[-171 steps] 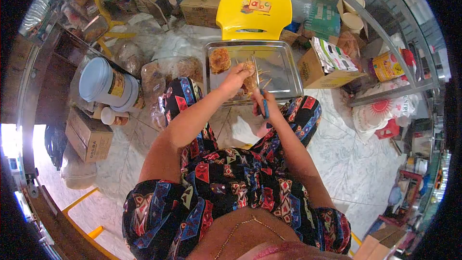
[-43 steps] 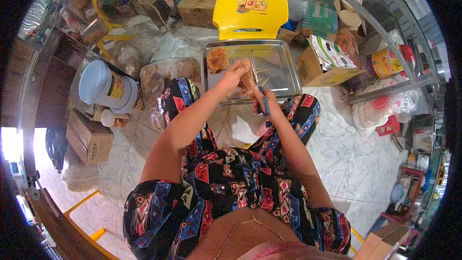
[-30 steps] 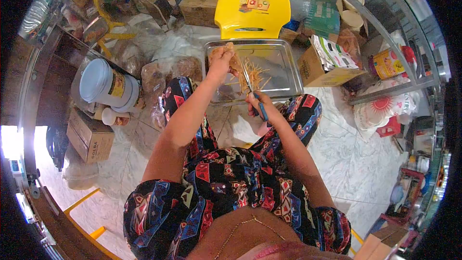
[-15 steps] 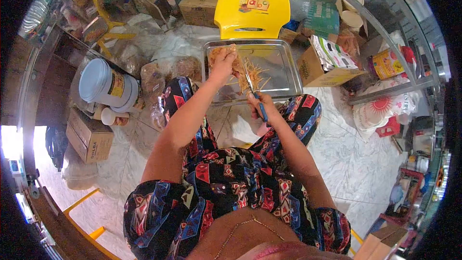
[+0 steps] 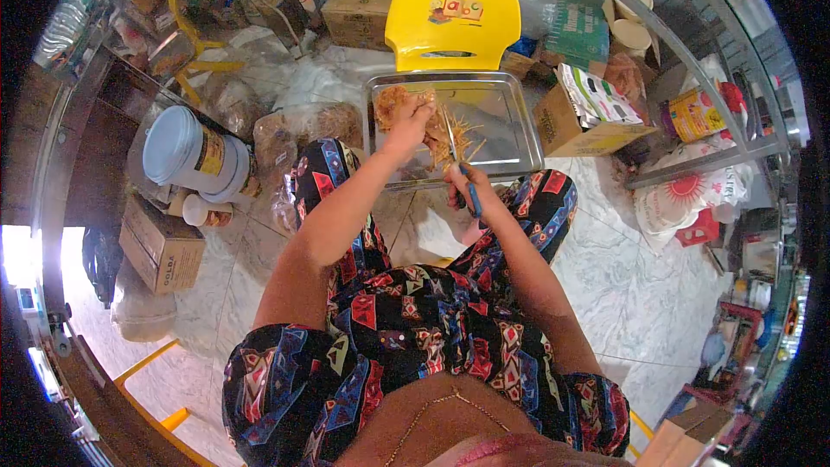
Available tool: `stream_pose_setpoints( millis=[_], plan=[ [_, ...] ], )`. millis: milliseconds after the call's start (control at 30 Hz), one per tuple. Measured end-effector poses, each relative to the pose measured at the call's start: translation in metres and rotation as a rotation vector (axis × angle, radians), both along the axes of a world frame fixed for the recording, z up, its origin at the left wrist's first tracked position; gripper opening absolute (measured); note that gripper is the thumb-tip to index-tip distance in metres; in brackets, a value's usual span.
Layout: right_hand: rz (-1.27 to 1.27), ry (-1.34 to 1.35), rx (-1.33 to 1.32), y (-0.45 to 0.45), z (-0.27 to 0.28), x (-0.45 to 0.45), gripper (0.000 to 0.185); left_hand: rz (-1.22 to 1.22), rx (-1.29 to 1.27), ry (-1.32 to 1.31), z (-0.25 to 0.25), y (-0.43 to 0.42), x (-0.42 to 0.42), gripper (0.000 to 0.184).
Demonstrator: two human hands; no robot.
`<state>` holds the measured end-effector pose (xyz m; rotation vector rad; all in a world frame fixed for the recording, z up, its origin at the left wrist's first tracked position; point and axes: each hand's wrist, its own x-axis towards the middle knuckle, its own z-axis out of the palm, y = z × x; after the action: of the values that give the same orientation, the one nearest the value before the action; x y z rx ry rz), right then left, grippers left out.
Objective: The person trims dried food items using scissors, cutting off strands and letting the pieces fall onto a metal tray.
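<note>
My left hand (image 5: pixel 408 128) is closed on an orange-brown, crinkly clump of dried food (image 5: pixel 391 102) at the left side of a clear rectangular tray (image 5: pixel 529 134). My right hand (image 5: pixel 471 188) grips blue-handled scissors (image 5: pixel 472 197) at the tray's near edge. Their metal blades point up and away, close beside the fingers of my left hand. Thin golden strips (image 5: pixel 465 140) lie in the tray around the blades. Whether the blades are open or closed on the clump is too small to make out.
Beyond the tray stands a small yellow chair (image 5: pixel 453 22). A cardboard box with packets (image 5: pixel 579 125) is on the right. To the left are a white-blue bucket (image 5: pixel 186 151), plastic bags of brown material (image 5: pixel 333 124) and a carton (image 5: pixel 162 242). Metal shelving (image 5: pixel 692 160) borders the right side.
My left hand has shifted slightly right, nearer the blades, and more of the clump shows to its left. The scissors and my right hand stay in nearly the same place.
</note>
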<state>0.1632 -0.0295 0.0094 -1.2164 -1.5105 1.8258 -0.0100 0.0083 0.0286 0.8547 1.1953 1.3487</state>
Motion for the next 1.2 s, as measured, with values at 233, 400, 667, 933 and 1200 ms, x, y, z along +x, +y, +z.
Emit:
stream_pose_setpoints(
  millis=[233, 400, 667, 933, 1200],
  plan=[
    [-0.038, -0.025, -0.018, 0.000, 0.002, 0.003, 0.038, 0.028, 0.014, 0.042, -0.034, 0.017, -0.004, 0.049],
    [-0.044, -0.061, -0.035, -0.002, 0.015, 0.004, 0.040, 0.058, -0.023, -0.065, -0.003, 0.003, 0.003, 0.028],
    [-0.037, 0.045, 0.021, 0.006, -0.012, 0.003, 0.039, -0.031, -0.035, 0.023, -0.008, -0.003, 0.010, 0.022],
    [-0.090, -0.027, -0.089, 0.000, 0.013, 0.001, 0.038, -0.116, 0.014, -0.058, -0.013, -0.001, 0.011, 0.020],
    [-0.015, -0.188, -0.024, 0.005, 0.011, 0.005, 0.038, -0.078, 0.020, -0.030, -0.017, 0.000, 0.010, 0.017]
  ],
)
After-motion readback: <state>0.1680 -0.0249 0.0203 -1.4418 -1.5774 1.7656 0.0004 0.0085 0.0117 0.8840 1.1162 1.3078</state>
